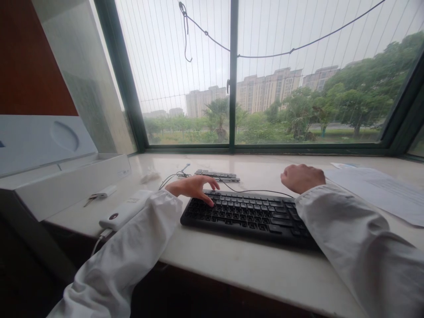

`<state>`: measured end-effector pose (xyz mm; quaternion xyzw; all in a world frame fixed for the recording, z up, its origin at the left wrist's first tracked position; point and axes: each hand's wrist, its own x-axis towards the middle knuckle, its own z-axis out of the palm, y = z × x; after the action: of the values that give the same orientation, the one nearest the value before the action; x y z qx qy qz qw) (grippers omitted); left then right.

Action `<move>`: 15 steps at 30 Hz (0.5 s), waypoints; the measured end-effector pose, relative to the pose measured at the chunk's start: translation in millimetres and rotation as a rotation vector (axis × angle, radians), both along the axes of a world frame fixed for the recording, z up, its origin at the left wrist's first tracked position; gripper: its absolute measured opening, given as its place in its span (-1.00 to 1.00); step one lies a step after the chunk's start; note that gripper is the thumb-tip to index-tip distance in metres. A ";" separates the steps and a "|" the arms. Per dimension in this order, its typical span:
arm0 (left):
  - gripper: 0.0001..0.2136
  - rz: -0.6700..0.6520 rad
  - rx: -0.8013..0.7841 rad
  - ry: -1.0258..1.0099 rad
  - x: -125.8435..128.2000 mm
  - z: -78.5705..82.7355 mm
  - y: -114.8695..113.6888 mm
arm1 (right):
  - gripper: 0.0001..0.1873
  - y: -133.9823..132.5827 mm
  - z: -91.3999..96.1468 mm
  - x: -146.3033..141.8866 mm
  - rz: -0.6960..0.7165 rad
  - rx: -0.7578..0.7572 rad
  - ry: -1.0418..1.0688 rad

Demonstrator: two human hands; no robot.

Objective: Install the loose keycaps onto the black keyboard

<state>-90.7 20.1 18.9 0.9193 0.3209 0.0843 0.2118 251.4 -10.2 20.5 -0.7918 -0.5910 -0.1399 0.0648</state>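
Observation:
A black keyboard lies on the pale sill in front of me. Many of its switches on the left and in the lower rows show without keycaps, while caps sit on part of the upper and right side. My left hand rests at its upper left, thumb on the keys and fingers apart. Just beyond the keyboard's right back edge is my right hand, curled closed with its back to me; whatever the fingers hold, if anything, is hidden. Behind the keyboard, loose keycaps are lined up in rows.
A thin black cable runs behind the keyboard. To the left are a white power bank with a plugged-in cord, a small white item with keys and an open white box. Papers lie right; a window stands behind.

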 end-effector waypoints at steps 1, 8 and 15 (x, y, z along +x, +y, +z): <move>-0.44 0.011 -0.021 0.005 -0.3 -1.5 0.9 | -0.58 2.5 -1.7 6.2 -0.023 -0.027 0.010; -0.40 0.078 -0.072 0.023 -3.1 -5.8 5.4 | -0.49 12.7 -18.2 26.7 -0.062 -0.149 0.056; -0.38 0.106 -0.068 0.062 -3.9 -5.5 6.6 | -0.46 15.1 -26.3 30.0 0.012 -0.170 0.084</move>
<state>-94.6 26.7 13.4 0.8955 0.3781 0.0556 0.2282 281.4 4.9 -5.9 -0.7961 -0.6023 -0.0552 0.0229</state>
